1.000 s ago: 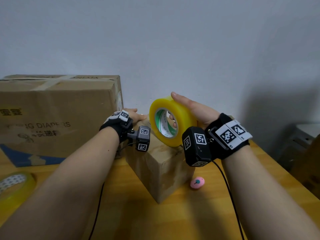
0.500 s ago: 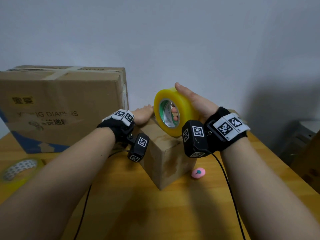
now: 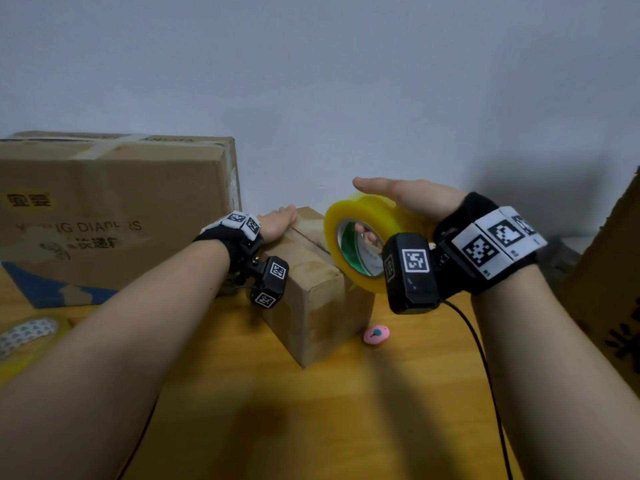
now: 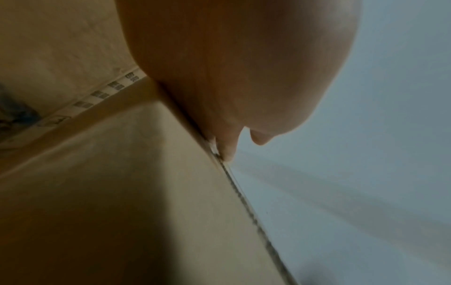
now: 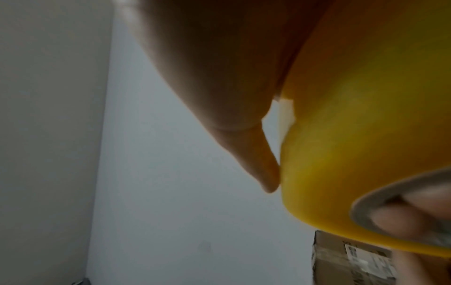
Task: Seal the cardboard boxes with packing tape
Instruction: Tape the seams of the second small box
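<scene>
Three cardboard boxes are seen: a small box (image 3: 311, 271) at centre, pressed under the left hand (image 3: 277, 225) with flat fingers; a large box (image 3: 114, 209) at left; a third box (image 3: 609, 289) at the right edge. Of two tape rolls, the yellow roll (image 3: 363, 237) is gripped by the right hand (image 3: 415, 202), fingers curled through its core; the second roll (image 3: 24, 337) lies at lower left.

Wooden counter (image 3: 346, 427) carries: small cardboard box (image 3: 311, 299) at centre; large printed carton (image 3: 114, 216) rear left; pink oval item (image 3: 376, 335) just right of small box; tape roll (image 3: 24, 341) at left edge.
</scene>
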